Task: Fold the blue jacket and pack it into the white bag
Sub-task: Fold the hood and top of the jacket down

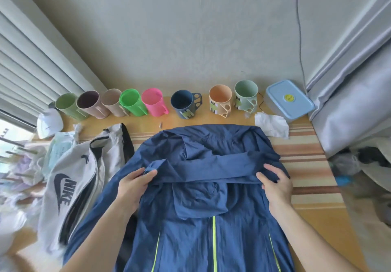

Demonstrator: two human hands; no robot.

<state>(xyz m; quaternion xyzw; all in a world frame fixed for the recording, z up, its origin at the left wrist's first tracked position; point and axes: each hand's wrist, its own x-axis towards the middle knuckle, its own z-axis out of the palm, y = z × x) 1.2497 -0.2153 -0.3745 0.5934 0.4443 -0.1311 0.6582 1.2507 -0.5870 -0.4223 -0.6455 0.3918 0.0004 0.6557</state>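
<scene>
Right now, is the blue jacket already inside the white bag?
No, the blue jacket lies spread on the table, held by both hands, beside the white bag.

**Cups and clutter along the wall**

Eight cups (135,102) line the table's (330,225) far edge. Right of them sits a lidded blue box (289,100), with crumpled white paper (271,124) just before it. A striped mat (306,161) covers the table's right side.
</scene>
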